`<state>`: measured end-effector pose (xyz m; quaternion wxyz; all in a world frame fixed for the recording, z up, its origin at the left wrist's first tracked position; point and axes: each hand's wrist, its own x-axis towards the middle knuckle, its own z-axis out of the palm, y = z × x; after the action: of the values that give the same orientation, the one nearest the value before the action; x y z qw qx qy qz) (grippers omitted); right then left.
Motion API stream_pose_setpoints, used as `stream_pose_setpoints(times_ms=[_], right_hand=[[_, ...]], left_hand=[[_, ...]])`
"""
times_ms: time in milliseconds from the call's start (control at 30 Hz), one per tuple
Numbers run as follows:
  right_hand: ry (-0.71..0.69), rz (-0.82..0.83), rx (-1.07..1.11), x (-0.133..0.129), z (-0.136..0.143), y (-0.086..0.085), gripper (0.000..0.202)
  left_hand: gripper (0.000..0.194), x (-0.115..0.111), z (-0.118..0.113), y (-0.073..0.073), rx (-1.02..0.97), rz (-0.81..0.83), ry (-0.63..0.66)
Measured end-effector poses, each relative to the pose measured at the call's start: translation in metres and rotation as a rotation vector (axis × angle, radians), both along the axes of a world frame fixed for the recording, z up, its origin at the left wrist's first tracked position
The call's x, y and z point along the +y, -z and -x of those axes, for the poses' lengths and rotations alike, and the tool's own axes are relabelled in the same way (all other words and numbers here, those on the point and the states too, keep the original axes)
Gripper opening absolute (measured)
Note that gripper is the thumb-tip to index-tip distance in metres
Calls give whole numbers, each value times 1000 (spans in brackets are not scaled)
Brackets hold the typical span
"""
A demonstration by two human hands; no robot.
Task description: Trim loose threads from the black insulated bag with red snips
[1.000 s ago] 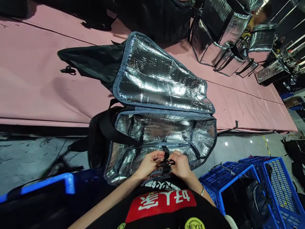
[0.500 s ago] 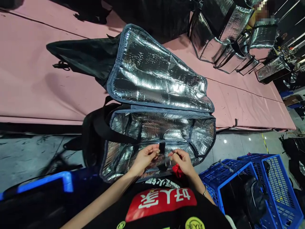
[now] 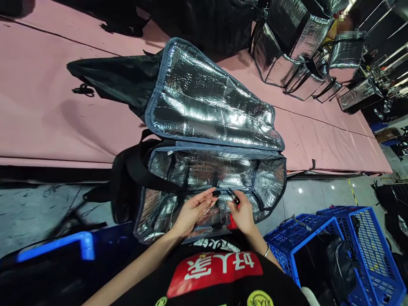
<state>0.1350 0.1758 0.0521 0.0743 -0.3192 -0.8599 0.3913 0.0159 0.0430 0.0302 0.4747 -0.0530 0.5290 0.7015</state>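
Observation:
An open insulated bag (image 3: pixel 207 170) with silver foil lining and a blue-grey rim hangs at the near edge of the pink table (image 3: pixel 47 114), its lid (image 3: pixel 210 102) laid back on the table. My left hand (image 3: pixel 191 210) pinches a short black strap end (image 3: pixel 216 193) at the bag's near rim. My right hand (image 3: pixel 242 212) grips red-handled snips (image 3: pixel 234 199), whose dark blades point at that strap end. Both hands hover just inside the bag's opening.
Blue plastic crates (image 3: pixel 338 250) stand on the floor at my right, another blue crate (image 3: pixel 54 250) at my left. Several more foil-lined bags (image 3: pixel 296 46) sit at the far right of the table, and black fabric (image 3: pixel 207 21) lies at the back.
My right hand has raised the snips so the blades point at the strap end. My left hand has lifted the strap tip slightly; the view shifted a little.

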Motion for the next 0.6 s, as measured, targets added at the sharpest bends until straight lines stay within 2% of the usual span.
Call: stream_pose_setpoints(times_ms=[67,200,333,533,600], right_hand=[[13,1,19,0,-1,1,37],[-20,13,61,0,-2,2,26],[-63,31,92,1,-2,4,24],[-64,31,112,1,-3,5,22],[-65,26,116,1,-3,4,21]], left_hand=[[64,1,-1,2,-2,36,-13],[50,2,0,7,12,113,-32],[49,2,1,7,7,122,-25],[59,3,0,2,14,89,-76],[55,4,-1,3,27,100,-84]])
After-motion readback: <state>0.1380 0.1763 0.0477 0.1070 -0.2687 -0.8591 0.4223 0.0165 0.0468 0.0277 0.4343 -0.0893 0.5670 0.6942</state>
